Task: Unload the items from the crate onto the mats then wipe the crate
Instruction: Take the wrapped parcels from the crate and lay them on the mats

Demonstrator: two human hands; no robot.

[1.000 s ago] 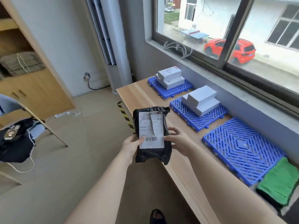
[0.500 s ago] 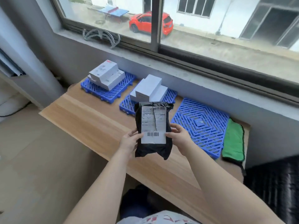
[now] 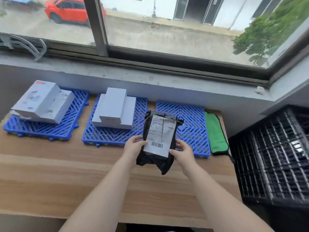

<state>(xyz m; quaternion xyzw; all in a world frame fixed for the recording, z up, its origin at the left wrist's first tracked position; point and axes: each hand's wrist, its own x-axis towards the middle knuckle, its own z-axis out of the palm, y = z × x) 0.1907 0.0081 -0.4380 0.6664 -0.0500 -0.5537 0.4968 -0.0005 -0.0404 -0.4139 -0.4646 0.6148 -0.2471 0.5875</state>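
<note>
1. The left hand [image 3: 133,147] curls round the left edge of a black parcel [image 3: 159,139], thumb lying on the front beside its white shipping label [image 3: 160,133]; the other fingers sit behind the bag, out of sight.
2. The right hand [image 3: 183,152] grips the right edge in the same way, thumb tip at the label's lower right corner — the remaining fingers wrap behind and cannot be made out.
3. The parcel is held upright in the air between the two hands, above the wooden table [image 3: 83,181], in front of the gap between the middle mat [image 3: 108,135] and the right mat [image 3: 192,124].
4. On the middle mat stand two plain white boxes [image 3: 113,108], one stacked on the other.
5. The left mat [image 3: 46,129] carries two printed white boxes [image 3: 43,102], also stacked, the upper one askew.
6. A folded green cloth [image 3: 215,133] lies just right of the right mat, touching its edge.
7. At the far right, off the table's end, stands the black slatted crate [image 3: 270,156] — its inside is too dark and blurred to read.
8. Behind the mats runs a grey sill [image 3: 150,77] under a window.
</note>
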